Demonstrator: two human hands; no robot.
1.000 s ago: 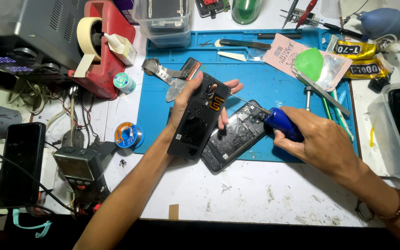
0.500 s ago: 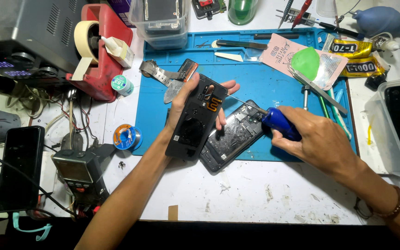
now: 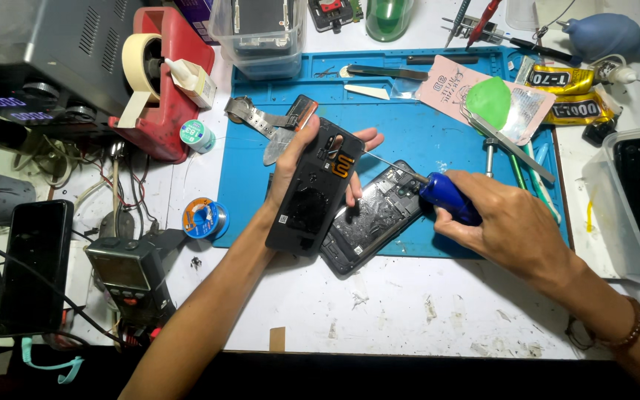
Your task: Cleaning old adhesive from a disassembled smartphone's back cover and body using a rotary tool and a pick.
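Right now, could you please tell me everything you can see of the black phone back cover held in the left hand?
The back cover is a long, thin black panel that looks like plastic, its inner face turned up to the camera. An orange strip sits near its upper end, and a small white sticker near its lower left edge. It is lifted and tilted over the blue mat, partly overlapping the opened phone. The left hand grips it, thumb on the left edge, fingers on the right.
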